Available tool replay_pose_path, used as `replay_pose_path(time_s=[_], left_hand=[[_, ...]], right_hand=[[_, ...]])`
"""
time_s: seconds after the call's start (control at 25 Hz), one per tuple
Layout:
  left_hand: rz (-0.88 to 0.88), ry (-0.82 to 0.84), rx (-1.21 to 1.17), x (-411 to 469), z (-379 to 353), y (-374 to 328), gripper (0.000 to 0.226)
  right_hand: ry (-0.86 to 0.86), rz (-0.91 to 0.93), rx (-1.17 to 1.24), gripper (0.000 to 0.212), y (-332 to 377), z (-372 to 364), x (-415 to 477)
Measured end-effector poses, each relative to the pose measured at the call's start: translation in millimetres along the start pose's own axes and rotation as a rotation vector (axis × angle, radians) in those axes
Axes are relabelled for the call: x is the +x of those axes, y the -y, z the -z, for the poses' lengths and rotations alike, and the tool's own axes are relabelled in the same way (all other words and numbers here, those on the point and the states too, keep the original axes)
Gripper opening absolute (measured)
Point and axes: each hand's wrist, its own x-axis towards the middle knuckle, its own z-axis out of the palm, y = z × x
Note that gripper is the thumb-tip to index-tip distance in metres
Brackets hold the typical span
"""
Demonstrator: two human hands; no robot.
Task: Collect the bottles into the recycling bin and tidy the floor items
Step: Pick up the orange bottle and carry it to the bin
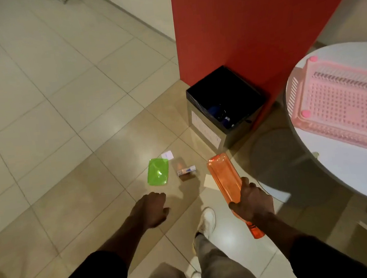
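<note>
Gripping an orange translucent tray (225,180) near its middle, the right hand (252,202) holds it tilted above the tiled floor (61,130). The left hand (150,209) hangs empty, fingers loosely curled. A green tray (157,171) and a small box (187,170) lie on the floor just ahead. The black-lined bin (224,103) stands against the red wall (255,14), blue items inside. A pink rack (344,105) rests on the round white surface (356,182).

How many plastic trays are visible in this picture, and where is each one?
3: an orange tray in the right hand, a green tray on the floor, a pink tray on the round table.
</note>
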Motion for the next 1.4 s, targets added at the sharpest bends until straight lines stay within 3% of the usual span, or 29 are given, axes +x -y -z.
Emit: replay_pose_path(time_s=[0.28, 0.48, 0.64, 0.84, 1.0, 1.2, 1.28, 1.4], left_hand=[[-0.082, 0.013, -0.059, 85, 65, 7, 0.045], [-0.212, 0.121, -0.008, 176, 84, 8, 0.045], [-0.281, 0.190, 0.028, 229, 94, 7, 0.045], [-0.355, 0.086, 0.069, 311, 132, 21, 0.042], [-0.374, 0.030, 0.054, 354, 153, 31, 0.040], [-0.357, 0.049, 0.080, 380, 126, 56, 0.039], [-0.353, 0.076, 0.078, 383, 108, 62, 0.038], [-0.348, 0.110, 0.085, 387, 89, 69, 0.037]], right_hand=[[0.053, -0.105, 0.168, 0.088, 25, 30, 86], [0.096, -0.362, 0.330, 0.085, 42, 32, 157], [0.100, -0.469, 0.412, 0.084, 48, 42, 213], [0.111, -0.471, 0.577, 0.068, 49, 71, 323], [-0.004, -0.550, 0.610, 0.070, 49, 101, 418], [-0.129, -0.643, 0.800, 0.077, 49, 110, 515], [-0.146, -0.665, 0.751, 0.090, 47, 108, 534], [-0.105, -0.549, 0.422, 0.092, 45, 87, 523]])
